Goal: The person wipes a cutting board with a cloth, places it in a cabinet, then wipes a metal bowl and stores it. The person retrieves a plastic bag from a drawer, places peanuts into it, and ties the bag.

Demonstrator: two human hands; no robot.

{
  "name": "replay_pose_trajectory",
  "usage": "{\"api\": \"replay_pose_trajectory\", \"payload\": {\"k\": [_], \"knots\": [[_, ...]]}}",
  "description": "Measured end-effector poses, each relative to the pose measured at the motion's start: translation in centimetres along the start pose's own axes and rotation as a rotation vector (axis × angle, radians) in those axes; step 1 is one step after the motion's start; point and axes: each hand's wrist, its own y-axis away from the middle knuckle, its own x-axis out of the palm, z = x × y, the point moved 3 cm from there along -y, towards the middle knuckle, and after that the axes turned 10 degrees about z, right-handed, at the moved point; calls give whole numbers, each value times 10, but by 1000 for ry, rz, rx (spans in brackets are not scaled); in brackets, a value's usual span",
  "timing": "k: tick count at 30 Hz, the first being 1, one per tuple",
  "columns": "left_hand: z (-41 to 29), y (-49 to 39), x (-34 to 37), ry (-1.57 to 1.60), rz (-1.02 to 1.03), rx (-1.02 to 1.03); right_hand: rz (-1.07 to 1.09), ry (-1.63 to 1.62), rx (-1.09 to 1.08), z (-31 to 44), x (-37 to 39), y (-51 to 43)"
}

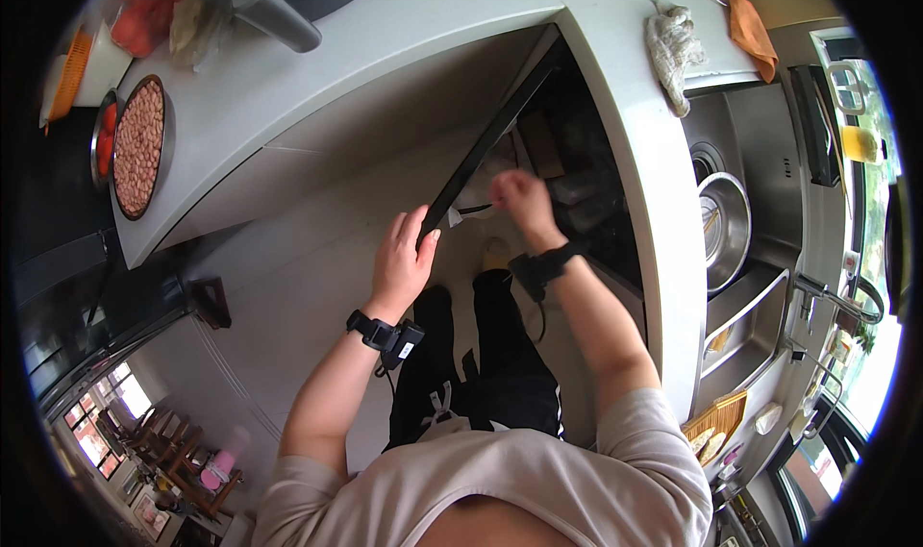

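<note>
My left hand (405,260) grips the outer edge of a dark cabinet door (472,147), which stands open below the corner of the white countertop. To the right of the door, my right hand (520,195) is blurred, with its fingers curled in front of the cabinet opening. A dark, thin object (476,209) lies close to its fingertips; whether the hand holds it cannot be made out. Behind the hand, the shadowed cabinet shows clear plastic bags and a brown box-like thing (541,143). Each wrist wears a black strap with a small device.
On the white countertop (404,35) stand a bowl of pinkish beans (139,147), a bowl of red tomatoes (107,139) and a grey appliance (277,13). At right, a whitish cloth (674,53) lies by a steel sink (768,165) holding a metal bowl (734,233).
</note>
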Motion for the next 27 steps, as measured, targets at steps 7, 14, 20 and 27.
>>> {"api": "replay_pose_trajectory", "payload": {"k": [7,14,20,27], "knots": [[1,2,2,-20,2,6,45,1083,-128,-104,27,-61],[-1,1,4,-14,-23,22,-121,-181,-18,-87,-21,-32],[-13,4,3,-92,-27,49,-302,-396,-49,-70,-40,7],[-19,8,12,-123,0,67,49,849,-203,-74,26,-27]]}}
